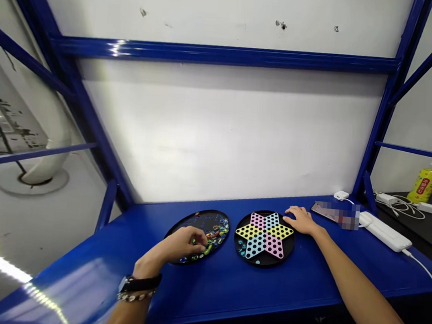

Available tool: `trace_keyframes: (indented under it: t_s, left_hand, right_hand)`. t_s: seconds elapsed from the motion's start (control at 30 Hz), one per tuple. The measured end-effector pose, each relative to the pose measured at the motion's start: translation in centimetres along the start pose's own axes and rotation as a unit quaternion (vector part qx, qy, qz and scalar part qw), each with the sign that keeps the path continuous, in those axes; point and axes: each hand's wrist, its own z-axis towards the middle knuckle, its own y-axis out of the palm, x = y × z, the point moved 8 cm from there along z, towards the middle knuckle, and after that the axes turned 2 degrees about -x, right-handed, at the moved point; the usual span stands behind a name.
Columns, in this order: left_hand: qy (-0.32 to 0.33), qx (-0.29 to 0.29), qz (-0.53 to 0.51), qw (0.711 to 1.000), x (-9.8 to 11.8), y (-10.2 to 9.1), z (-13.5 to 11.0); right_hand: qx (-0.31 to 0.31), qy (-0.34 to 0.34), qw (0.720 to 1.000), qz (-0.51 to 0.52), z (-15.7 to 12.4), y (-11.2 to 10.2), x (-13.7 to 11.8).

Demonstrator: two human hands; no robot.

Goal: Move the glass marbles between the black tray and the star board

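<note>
My left hand (188, 243) hovers over or among the glass marbles (218, 230) at the near side of a round black tray (184, 220). Its fingers are curled, with a gap to the thumb through which marbles show. To the right, a star-shaped Chinese checkers board (264, 234) in pink, blue and yellow lies in a second round black tray (289, 249). A few blue marbles (242, 247) sit beside the star, in that tray's left part. My right hand (300, 221) rests at the tray's upper right rim, fingers stretched out and apart.
Both trays stand on a blue bench (197, 291) with a white back panel (226, 132). At the right lie a phone (325, 211), a white power strip (384, 231) with its cable, and a charger (340, 195). A yellow bottle (425, 184) stands on a black table beyond.
</note>
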Motion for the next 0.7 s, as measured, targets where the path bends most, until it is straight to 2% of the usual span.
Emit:
trace_keyframes:
  t_s: [0.13, 0.3, 0.4, 0.5, 0.6, 0.7]
  left_hand:
    - [0.01, -0.004, 0.024, 1.0, -0.2, 1.0, 0.9]
    - [0.02, -0.006, 0.024, 1.0, 0.5, 0.6, 0.4]
    - [0.031, 0.043, 0.012, 0.999, 2.5, -0.7, -0.4]
    - [0.077, 0.1, -0.028, 0.992, 5.8, -1.4, -0.9]
    - [0.133, 0.112, -0.063, 0.983, 9.0, -0.3, -0.8]
    - [0.156, 0.094, -0.045, 0.982, 10.3, 1.4, -0.1]
  right_hand:
    - [-0.005, 0.002, 1.0, 0.005, -0.2, -0.1, 0.0]
    - [-0.006, 0.0, 1.0, 0.008, -0.2, -0.2, -0.1]
    - [-0.002, -0.002, 1.0, 0.005, 0.0, -0.1, 0.0]
    - [-0.002, -0.002, 1.0, 0.002, 0.3, 0.1, 0.2]
    - [-0.006, 0.0, 1.0, 0.0, 0.3, 0.2, 0.3]
    - [-0.006, 0.002, 1.0, 0.004, 0.1, 0.0, 0.2]
